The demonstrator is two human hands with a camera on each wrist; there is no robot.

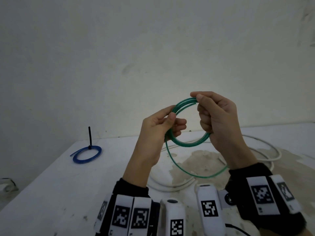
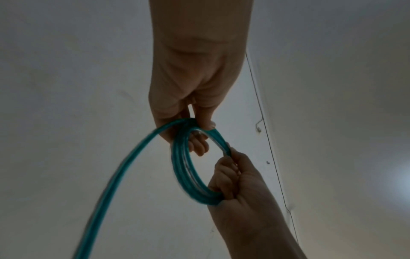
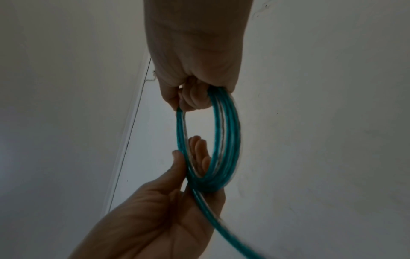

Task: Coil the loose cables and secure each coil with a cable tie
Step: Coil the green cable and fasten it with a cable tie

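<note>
Both hands hold a green cable coiled into a ring above the white counter. The left hand pinches the ring's left side between thumb and curled fingers; the right hand grips its right side, fingers curled through the loop, thumb and forefinger pinching the top. A loose tail hangs below toward the right wrist. On the counter's left lies a blue cable coil with a black cable tie standing upright. A white cable lies beneath the hands.
</note>
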